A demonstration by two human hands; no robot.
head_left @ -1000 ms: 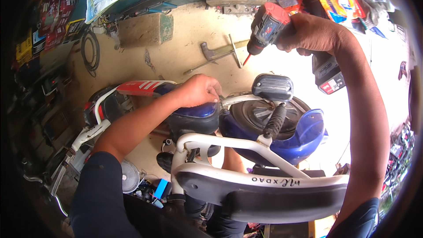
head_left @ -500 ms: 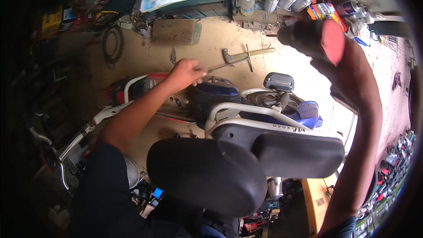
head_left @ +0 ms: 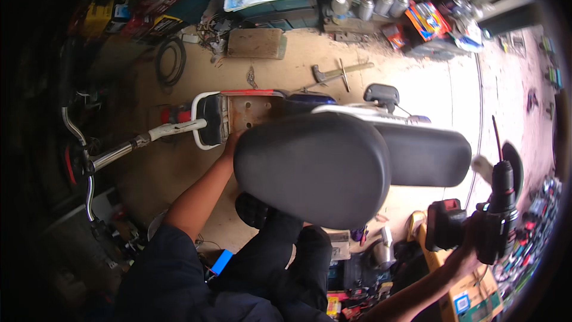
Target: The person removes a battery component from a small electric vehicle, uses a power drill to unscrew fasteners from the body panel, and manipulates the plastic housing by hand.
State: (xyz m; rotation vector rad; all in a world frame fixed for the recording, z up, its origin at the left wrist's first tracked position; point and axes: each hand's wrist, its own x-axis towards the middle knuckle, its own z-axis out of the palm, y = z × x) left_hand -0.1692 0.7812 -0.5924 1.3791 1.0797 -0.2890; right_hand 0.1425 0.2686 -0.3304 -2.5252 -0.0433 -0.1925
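A cordless drill (head_left: 502,214) with a long thin bit is in my right hand (head_left: 469,249), off to the right of the seats. My fingers are wrapped round its grip, and the bit points away from me. My left hand (head_left: 235,141) reaches to the near side of a small electric bike, beside its rusty floor plate (head_left: 247,110). The large black seat (head_left: 310,170) covers its fingers, so what they touch is hidden. A second black seat (head_left: 426,155) lies to the right, and the chrome handlebar (head_left: 113,158) is at the left.
A hammer (head_left: 342,72) and a T-handle wrench (head_left: 345,77) lie on the floor beyond the bike. Spray cans (head_left: 383,6) and an orange packet (head_left: 428,19) stand at the back. A coiled black cable (head_left: 171,62) is at far left. A yellow box (head_left: 476,292) sits at lower right.
My right hand has swung the drill from the far right down toward me. The left hand has left the bike's far side and come back behind the large seat. The view has shifted.
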